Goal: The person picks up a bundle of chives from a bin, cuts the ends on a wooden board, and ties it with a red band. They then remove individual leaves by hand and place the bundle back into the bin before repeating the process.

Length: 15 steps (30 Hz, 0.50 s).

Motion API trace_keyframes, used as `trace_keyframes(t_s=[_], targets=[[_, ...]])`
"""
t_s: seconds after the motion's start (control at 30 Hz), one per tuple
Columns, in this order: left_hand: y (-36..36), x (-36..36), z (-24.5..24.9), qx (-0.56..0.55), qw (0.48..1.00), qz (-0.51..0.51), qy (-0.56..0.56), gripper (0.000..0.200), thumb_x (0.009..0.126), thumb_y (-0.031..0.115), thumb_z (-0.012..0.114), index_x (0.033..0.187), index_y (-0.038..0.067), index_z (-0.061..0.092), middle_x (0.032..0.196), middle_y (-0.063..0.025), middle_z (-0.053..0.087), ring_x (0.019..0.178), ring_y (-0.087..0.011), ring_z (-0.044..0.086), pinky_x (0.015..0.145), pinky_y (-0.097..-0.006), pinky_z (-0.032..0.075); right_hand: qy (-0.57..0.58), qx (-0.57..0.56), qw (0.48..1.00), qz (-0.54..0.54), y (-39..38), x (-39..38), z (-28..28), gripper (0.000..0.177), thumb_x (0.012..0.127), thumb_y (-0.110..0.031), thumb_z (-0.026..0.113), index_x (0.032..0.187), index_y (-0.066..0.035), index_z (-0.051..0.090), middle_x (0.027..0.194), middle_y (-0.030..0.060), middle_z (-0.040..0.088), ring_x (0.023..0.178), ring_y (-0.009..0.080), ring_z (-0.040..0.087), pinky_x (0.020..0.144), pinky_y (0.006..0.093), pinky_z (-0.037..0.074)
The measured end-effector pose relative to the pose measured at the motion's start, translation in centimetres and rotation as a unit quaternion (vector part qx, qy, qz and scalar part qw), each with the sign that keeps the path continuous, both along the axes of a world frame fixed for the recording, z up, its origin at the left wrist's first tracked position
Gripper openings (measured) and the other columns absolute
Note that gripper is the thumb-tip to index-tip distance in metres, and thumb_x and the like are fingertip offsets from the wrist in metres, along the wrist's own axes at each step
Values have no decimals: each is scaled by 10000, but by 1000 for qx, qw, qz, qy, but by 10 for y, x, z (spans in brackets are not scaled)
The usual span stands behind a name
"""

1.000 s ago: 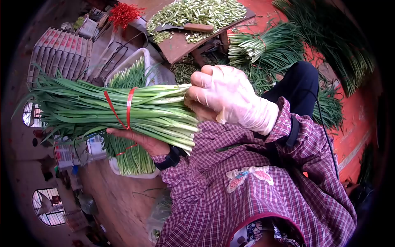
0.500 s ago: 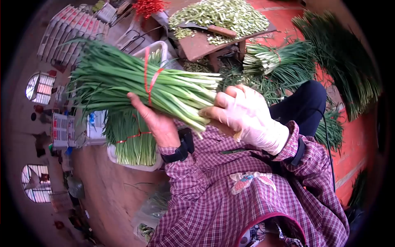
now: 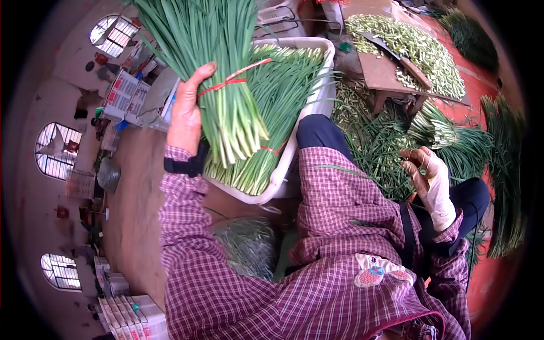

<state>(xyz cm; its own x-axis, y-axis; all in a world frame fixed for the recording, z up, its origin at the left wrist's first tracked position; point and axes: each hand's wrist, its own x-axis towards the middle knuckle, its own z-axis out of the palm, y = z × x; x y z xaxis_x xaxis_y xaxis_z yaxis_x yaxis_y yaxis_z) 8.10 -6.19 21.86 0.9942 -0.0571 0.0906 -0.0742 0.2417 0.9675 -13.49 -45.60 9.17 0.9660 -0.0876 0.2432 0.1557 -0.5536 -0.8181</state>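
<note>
My bare left hand (image 3: 186, 107) grips a tied bundle of garlic chives (image 3: 229, 107), its pale cut ends pointing down. A red tie circles the bundle just beside my thumb. Beneath it stands a white plastic crate (image 3: 290, 144), with more tied chives (image 3: 283, 85) packed inside; the held bundle covers part of them. My right hand (image 3: 428, 175), in a whitish glove, is over my lap at the right, with loosely bent fingers apart and nothing between them. Loose green leaves (image 3: 379, 153) lie on the floor just beyond it.
A low wooden board (image 3: 371, 71) holds a heap of chopped pale stems (image 3: 436, 56) and a wooden-handled knife (image 3: 416, 73). Further chive bundles (image 3: 453, 133) lie at the right on the red floor. A clear plastic bag (image 3: 246, 243) sits near my left leg.
The bundle has swung left and over the crate in my left hand, its cut ends turning downward. My right hand has left the stem ends and moved right. The view has shifted.
</note>
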Motion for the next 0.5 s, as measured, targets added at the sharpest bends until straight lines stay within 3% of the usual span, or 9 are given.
trace_keyframes(t_s=[0.1,0.13,0.17,0.27,0.3,0.37,0.4,0.43,0.5], targets=[[58,32,31,141,987,19,-80,407,778,53,775,1145,-10,611,1051,-96,675,897,-199,673,822,-337,576,-9,-35,999,35,-1,14,-17,160,877,-82,670,1023,-20,692,805,54,595,640,136,565,598,270,462],[73,36,40,206,972,51,-102,428,778,54,775,1163,-21,602,1060,-90,672,907,-188,668,819,-328,573,60,16,998,20,10,15,-8,145,879,-69,663,1013,-28,700,809,53,605,596,128,557,564,250,453],[88,43,46,254,958,67,-117,466,776,64,783,1188,-20,583,1076,-93,667,932,-183,664,823,-320,563,44,-12,998,38,11,20,-11,145,877,-56,657,1013,-33,702,825,64,626,560,132,567,532,247,458],[123,55,47,306,938,78,-140,531,762,67,792,1230,-12,554,1107,-100,658,949,-182,658,849,-316,542,26,-43,997,64,24,32,-14,128,875,-53,658,991,-39,709,796,67,628,560,138,597,516,272,476],[135,61,45,349,922,90,-140,611,726,77,815,1257,-11,526,1121,-108,653,971,-190,652,875,-317,529,-3,-72,994,86,27,40,-18,123,867,-49,663,979,-43,712,763,61,622,551,144,595,508,272,470],[155,68,33,390,905,104,-135,691,689,87,839,1283,-10,499,1136,-117,647,994,-198,646,900,-318,517,63,-63,992,84,39,49,-13,121,849,-53,673,963,-50,715,755,66,627,594,190,616,548,300,486],[164,70,24,413,900,92,-106,721,680,91,842,1301,-8,489,1152,-120,645,1004,-202,644,909,-320,512,1,-116,988,98,40,56,-22,125,822,-64,684,943,-60,718,768,84,636,668,250,636,608,340,501],[173,73,13,435,894,81,-77,751,671,94,844,1320,-6,480,1167,-123,642,1013,-207,642,919,-323,506,46,-122,986,99,43,62,-24,130,802,-77,692,928,-71,720,779,92,645,729,290,641,653,365,507],[190,78,-23,464,884,50,-37,839,661,102,850,1385,1,438,1228,-130,621,1094,-223,611,989,-336,463,25,-143,983,110,49,71,-26,138,790,-79,696,925,-77,726,779,90,649,728,287,645,647,365,509]])
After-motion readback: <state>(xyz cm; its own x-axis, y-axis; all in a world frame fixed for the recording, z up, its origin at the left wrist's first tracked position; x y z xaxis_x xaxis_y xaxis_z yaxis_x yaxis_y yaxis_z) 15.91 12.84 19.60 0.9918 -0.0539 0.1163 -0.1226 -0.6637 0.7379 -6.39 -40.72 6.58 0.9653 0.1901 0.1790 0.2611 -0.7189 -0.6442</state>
